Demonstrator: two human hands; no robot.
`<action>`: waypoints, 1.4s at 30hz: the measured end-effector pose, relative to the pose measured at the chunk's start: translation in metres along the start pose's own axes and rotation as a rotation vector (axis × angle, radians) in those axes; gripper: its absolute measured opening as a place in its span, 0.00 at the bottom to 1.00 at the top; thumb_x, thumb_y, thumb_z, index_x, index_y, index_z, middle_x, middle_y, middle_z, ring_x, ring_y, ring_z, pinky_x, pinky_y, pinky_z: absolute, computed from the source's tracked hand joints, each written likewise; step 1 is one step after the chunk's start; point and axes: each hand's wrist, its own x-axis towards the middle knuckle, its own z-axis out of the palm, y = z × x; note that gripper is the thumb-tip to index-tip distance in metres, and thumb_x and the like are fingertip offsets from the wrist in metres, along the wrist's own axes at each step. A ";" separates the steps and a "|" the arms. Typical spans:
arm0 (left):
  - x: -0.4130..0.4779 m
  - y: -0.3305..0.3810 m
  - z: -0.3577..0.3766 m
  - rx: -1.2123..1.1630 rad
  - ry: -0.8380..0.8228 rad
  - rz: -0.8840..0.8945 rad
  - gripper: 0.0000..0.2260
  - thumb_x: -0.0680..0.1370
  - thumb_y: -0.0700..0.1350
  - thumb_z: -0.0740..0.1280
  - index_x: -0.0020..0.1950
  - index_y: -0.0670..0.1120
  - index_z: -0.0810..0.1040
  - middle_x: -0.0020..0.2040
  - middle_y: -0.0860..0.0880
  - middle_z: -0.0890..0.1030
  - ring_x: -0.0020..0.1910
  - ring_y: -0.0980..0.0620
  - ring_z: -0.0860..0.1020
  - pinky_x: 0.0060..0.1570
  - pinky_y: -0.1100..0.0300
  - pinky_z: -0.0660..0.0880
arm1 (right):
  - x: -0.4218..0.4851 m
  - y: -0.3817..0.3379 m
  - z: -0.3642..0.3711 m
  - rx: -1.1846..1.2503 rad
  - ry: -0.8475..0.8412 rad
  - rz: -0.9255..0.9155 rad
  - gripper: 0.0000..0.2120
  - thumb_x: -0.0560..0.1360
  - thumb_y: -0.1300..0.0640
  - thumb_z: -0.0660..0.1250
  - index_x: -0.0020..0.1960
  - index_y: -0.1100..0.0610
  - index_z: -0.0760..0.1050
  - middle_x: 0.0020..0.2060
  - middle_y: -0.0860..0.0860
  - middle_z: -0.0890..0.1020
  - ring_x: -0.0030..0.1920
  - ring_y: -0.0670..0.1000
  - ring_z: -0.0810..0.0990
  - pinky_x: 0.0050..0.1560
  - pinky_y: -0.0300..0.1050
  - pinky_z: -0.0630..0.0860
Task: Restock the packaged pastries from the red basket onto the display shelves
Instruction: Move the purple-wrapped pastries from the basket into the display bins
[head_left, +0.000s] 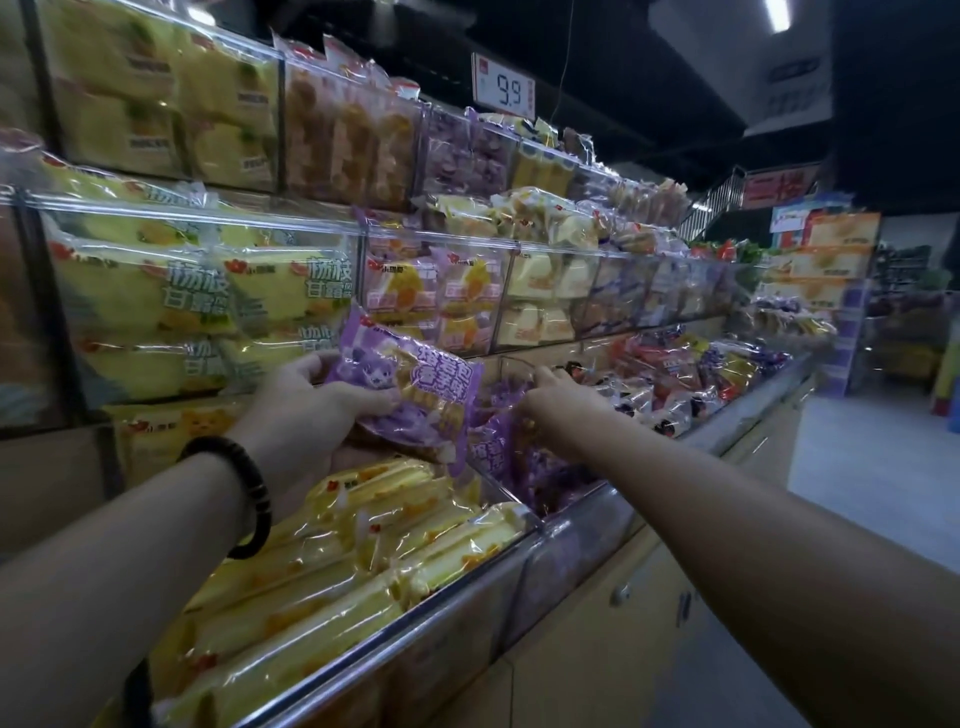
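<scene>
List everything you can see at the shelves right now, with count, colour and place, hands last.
Purple pastry pack: one, purple, held above the bottom shelf.
Purple packs in bin: several, purple, bottom-shelf compartment under the right hand.
Long yellow packs: many, yellow, bottom shelf nearest the camera.
Yellow packs: many, yellow, middle shelf, left.
Orange-brown packs: several, top shelf.
Price sign: one, white and red, reads 9.9, above the top shelf.
Bracelet: one, black, left wrist.
Left hand: grip shut on the purple pastry pack.
Right hand: reaching into the purple bin; grip unclear.
</scene>
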 end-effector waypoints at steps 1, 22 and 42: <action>0.000 -0.001 0.000 -0.002 -0.011 -0.011 0.26 0.73 0.30 0.75 0.69 0.42 0.75 0.55 0.37 0.85 0.43 0.38 0.88 0.38 0.42 0.85 | 0.002 -0.003 0.004 0.037 0.009 0.006 0.16 0.80 0.55 0.72 0.67 0.49 0.81 0.69 0.59 0.70 0.71 0.62 0.70 0.66 0.61 0.77; -0.028 0.005 0.011 0.263 -0.099 0.135 0.29 0.61 0.44 0.82 0.61 0.54 0.80 0.50 0.52 0.88 0.52 0.48 0.87 0.49 0.48 0.84 | -0.045 -0.029 -0.127 0.322 0.166 -0.541 0.12 0.75 0.48 0.77 0.55 0.51 0.81 0.47 0.45 0.82 0.46 0.46 0.80 0.45 0.44 0.75; -0.021 0.003 0.014 0.550 -0.005 0.110 0.23 0.79 0.52 0.73 0.70 0.49 0.70 0.51 0.52 0.83 0.49 0.52 0.81 0.51 0.48 0.81 | -0.009 -0.029 -0.026 0.027 0.015 -0.339 0.18 0.75 0.50 0.78 0.64 0.41 0.82 0.62 0.51 0.79 0.64 0.54 0.77 0.66 0.57 0.76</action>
